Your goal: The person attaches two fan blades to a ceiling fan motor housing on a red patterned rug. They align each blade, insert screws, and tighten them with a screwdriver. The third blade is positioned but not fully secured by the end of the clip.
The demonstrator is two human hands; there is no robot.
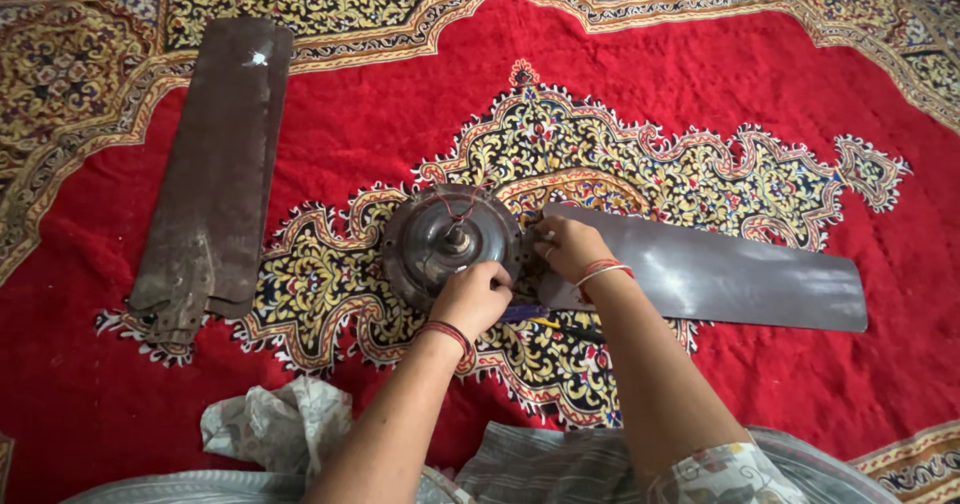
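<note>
A round dark ceiling-fan motor [440,239] lies on a red patterned carpet [400,114]. One brown blade [720,279] is joined to its right side and reaches to the right. My left hand [473,296] rests closed on the motor's lower right rim, by the blade's root. My right hand [568,246] presses its fingers on the blade's inner end where it meets the motor. What the fingers pinch is hidden. Just below my hands lies a tool with a blue and yellow handle [545,319], partly under my right forearm.
Two loose brown fan blades [215,174] lie stacked on the carpet at the left. A crumpled pale cloth [275,424] sits near my left elbow. My striped clothing fills the bottom edge.
</note>
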